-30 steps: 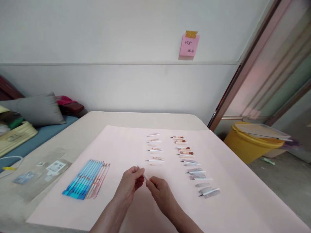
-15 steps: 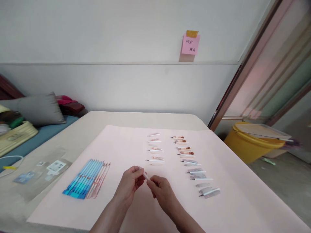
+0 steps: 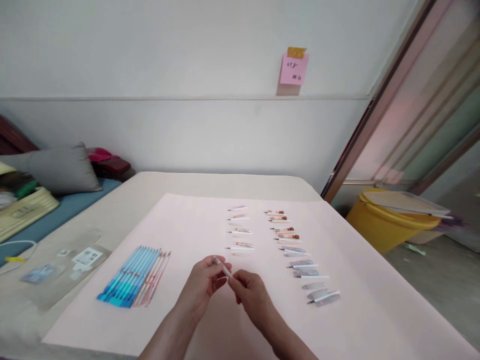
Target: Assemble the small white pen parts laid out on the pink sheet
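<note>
My left hand (image 3: 200,286) and my right hand (image 3: 252,296) meet above the pink paper sheet (image 3: 180,235), both pinching one thin white pen part (image 3: 222,268) between fingertips. The left fingers hold its upper end, the right fingers its lower end. A row of blue and pink pens (image 3: 133,276) lies to the left of the hands. Beyond them, two columns of small pen pieces lie on the sheet: a left column (image 3: 239,232) and a right column (image 3: 294,250) with caps and white refills.
Clear plastic packaging with labels (image 3: 62,265) lies on the table at the left. A grey pillow (image 3: 60,170) and a beige case (image 3: 24,210) sit further left. A yellow bucket (image 3: 386,222) stands on the floor right of the table. A pink note (image 3: 293,69) is taped to the wall.
My right hand has crept slightly toward the left hand along the white part. The part tilts a little more. Everything on the sheet stays put.
</note>
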`<state>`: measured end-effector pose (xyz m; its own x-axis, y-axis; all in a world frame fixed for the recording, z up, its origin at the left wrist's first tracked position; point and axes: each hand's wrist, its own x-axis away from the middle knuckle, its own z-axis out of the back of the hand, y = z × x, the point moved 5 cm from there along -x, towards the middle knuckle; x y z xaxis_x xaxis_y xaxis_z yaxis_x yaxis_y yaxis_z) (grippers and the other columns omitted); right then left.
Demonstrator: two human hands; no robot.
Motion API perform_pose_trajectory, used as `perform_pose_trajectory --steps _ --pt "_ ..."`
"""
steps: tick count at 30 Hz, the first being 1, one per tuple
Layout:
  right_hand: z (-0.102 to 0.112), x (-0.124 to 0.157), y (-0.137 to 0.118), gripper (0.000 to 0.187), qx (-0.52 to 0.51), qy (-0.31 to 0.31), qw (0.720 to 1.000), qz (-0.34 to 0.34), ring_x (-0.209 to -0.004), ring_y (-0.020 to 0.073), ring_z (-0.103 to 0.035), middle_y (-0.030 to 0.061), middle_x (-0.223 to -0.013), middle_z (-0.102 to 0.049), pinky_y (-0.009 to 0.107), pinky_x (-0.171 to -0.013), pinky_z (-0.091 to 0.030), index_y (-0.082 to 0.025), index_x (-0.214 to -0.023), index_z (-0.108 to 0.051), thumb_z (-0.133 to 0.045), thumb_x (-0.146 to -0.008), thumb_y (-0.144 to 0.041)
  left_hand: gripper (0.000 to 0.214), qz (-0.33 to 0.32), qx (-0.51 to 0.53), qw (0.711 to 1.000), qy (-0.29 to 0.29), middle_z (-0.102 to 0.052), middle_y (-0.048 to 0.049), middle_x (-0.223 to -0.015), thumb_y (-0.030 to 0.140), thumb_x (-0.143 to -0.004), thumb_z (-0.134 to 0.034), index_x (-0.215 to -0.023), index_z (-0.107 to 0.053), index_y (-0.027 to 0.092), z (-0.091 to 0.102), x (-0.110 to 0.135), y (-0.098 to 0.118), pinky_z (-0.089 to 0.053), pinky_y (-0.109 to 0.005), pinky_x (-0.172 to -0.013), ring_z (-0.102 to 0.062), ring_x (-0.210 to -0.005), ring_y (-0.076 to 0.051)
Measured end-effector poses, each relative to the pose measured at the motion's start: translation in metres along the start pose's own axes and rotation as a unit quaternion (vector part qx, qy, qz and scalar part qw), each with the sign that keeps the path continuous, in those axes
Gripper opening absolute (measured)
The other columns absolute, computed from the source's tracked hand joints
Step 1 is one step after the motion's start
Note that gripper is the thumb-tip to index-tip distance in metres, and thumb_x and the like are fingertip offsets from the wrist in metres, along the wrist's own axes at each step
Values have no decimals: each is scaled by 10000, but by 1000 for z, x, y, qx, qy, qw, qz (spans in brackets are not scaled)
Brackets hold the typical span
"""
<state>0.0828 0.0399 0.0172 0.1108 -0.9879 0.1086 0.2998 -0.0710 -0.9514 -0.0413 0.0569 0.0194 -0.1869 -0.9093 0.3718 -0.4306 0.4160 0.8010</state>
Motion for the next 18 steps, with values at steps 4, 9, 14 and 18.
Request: perform_pose_trajectory --steps 4,9,14,18 --pt "-1 1 -3 248 19 3 1000 15 -448 78 -403 -43 -455 -447 192 -453 -295 -161 -563 -495 -476 -769 -296 197 -10 -25 999 20 -653 -75 -783 304 -658 -663 -715 -559 148 7 -3 -4 -438 -271 -677 -601 -694 -144" --pt "-1 1 -4 252 22 3 1000 18 -455 83 -419 -41 -458 -456 195 -459 -302 -162 -569 -505 -482 -770 -313 244 -1 -41 998 37 -639 -50 -723 349 -627 -685 -683 -553 151 8 -3 -3 -428 -250 -620 -585 -633 -123" --pt "2 0 -1 256 -1 8 1000 -12 -418 76 -400 -38 -451 -476 195 -451 -304 -159 -608 -531 -474 -782 -338 252 -7 5 1000 -8 -651 -108 -884 280 -662 -662 -861 -577 150 -3 1 3 -450 -314 -733 -609 -802 -185" --pt "2 -1 0 253 -9 5 1000 -13 -416 76 -408 -37 -456 -488 197 -455 -308 -160 -614 -538 -474 -781 -339 212 -1 2 1000 -10 -657 -107 -865 264 -663 -655 -825 -578 150 -3 1 1 -448 -309 -732 -613 -789 -183"
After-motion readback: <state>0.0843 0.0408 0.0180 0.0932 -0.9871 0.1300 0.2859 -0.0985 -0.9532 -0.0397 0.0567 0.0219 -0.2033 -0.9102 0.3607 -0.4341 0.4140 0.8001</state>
